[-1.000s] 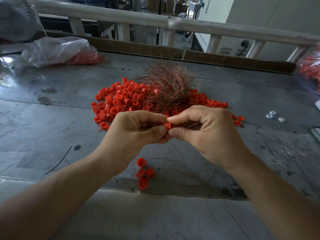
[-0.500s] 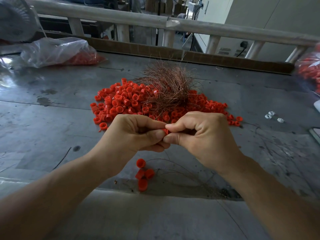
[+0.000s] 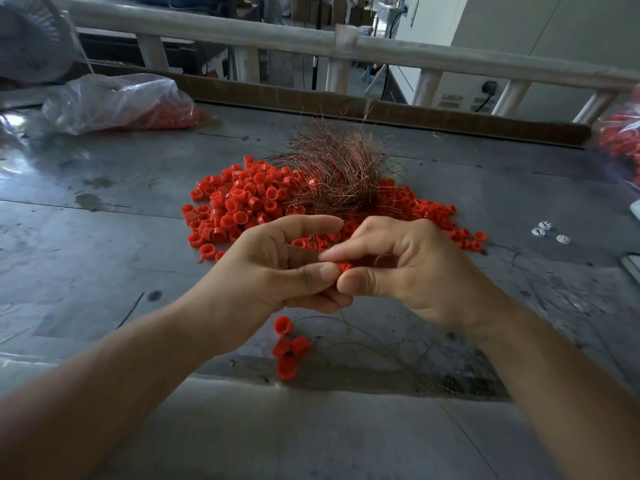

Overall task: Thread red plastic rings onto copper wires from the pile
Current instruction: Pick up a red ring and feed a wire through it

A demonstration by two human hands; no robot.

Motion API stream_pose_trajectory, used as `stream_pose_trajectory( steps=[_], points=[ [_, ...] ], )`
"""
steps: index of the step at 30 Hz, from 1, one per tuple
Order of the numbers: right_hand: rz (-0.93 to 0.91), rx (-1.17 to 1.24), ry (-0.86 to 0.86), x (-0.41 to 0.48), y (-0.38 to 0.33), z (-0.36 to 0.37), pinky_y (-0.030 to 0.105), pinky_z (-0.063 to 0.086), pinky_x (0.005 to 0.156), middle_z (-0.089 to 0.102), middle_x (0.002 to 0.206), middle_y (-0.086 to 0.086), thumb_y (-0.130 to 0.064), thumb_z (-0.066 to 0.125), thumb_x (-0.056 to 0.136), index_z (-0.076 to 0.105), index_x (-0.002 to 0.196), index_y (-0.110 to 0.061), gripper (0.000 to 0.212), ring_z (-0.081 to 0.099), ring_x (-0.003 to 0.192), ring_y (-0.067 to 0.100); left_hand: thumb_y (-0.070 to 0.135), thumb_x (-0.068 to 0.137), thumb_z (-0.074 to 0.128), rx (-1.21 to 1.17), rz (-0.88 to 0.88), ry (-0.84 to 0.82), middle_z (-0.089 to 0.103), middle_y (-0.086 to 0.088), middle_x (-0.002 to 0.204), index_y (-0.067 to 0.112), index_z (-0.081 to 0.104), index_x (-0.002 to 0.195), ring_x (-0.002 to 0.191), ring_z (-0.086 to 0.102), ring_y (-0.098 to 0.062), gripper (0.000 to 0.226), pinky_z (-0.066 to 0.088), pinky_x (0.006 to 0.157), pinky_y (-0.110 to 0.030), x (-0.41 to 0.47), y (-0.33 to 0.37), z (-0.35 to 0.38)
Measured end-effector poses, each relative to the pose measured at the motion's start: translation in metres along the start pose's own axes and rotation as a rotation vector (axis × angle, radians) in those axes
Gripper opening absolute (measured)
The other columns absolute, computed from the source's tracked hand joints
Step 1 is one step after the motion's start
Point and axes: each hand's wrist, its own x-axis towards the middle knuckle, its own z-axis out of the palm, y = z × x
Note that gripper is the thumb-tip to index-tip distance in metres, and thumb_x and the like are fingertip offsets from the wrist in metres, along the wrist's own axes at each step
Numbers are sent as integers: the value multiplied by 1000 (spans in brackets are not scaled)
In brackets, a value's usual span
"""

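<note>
**A:** The pile of red rings looks like smooth moulded plastic with a soft gloss.

**B:** So do the held ring and the 4 loose rings in front of that pile. The copper wires on its back half are thin bare metal with a reddish glint.

**A:** Under the pile, the table is grey, scuffed and stained, with a dull sheen.

**B:** Behind the pile to the left, the bag is clear, crinkled, shiny film. Straight behind it, the strip is matt brown cardboard.
</note>
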Motion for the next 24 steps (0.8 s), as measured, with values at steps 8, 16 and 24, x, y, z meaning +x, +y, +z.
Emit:
stream_pose_trajectory(
  steps=[8, 16, 24],
  points=[
    [-62, -217, 29, -1, -6, 4, 9, 38, 63, 52, 76, -13, -31, 63, 79, 64, 83, -20, 12, 50, 71, -2, 30, 71, 64, 25, 104, -37, 71, -10, 71, 19, 45, 122, 69, 70, -25, 55, 54, 58, -24, -3, 0, 6],
    [-85, -221, 96, -5, -12, 15, 12, 41, 61, 52, 73, -13, -24, 60, 78, 55, 74, -25, 6, 51, 68, -1, 26, 67, 68, 127, 215, -39, 70, -10, 66, 24, 44, 122, 59, 69, -23, 60, 53, 51, -24, -7, 1, 8],
    [59, 256, 55, -4, -15, 14, 14, 48, 56, 64, 66, -8, -31, 64, 65, 65, 76, -14, 20, 59, 62, 3, 40, 65, 76, -64, 78, -125, 70, -12, 71, 19, 64, 110, 61, 69, -24, 51, 53, 51, -23, -3, 8, 1]
  ],
)
